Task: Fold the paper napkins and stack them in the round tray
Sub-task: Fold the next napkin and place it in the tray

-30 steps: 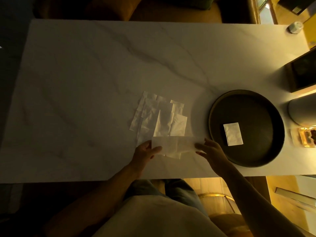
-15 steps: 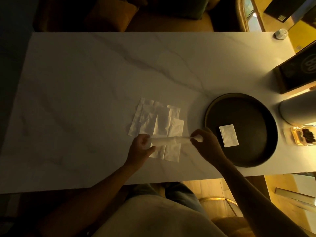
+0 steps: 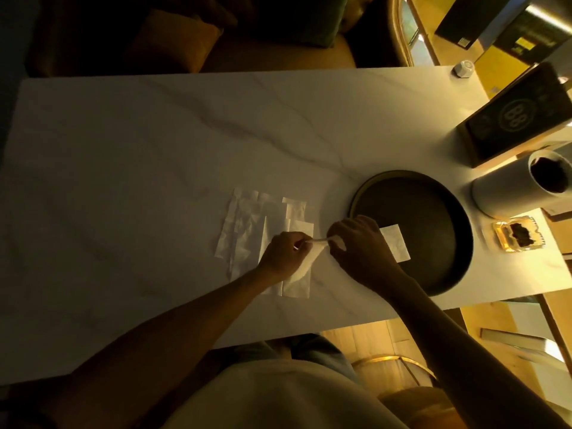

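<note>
My left hand (image 3: pixel 283 253) and my right hand (image 3: pixel 360 247) pinch the top edge of one white paper napkin (image 3: pixel 309 258), lifted off the marble table; the rest of it hangs down between them. Under and left of my hands lies a loose pile of several flat napkins (image 3: pixel 247 230). To the right sits the dark round tray (image 3: pixel 445 274), with one folded napkin (image 3: pixel 396 243) lying in its left part, partly hidden by my right hand.
A white cylinder (image 3: pixel 510 190) lies on its side right of the tray. Behind it stands a dark sign with a wooden base (image 3: pixel 517 119). A small glass dish (image 3: pixel 517 235) sits near the right table edge. A small white cap (image 3: pixel 463 69) rests at the far right corner.
The held napkin, spread wide between my hands a second ago, is now gathered as my hands came close together and moved slightly away from the near edge. The camera view shifted.
</note>
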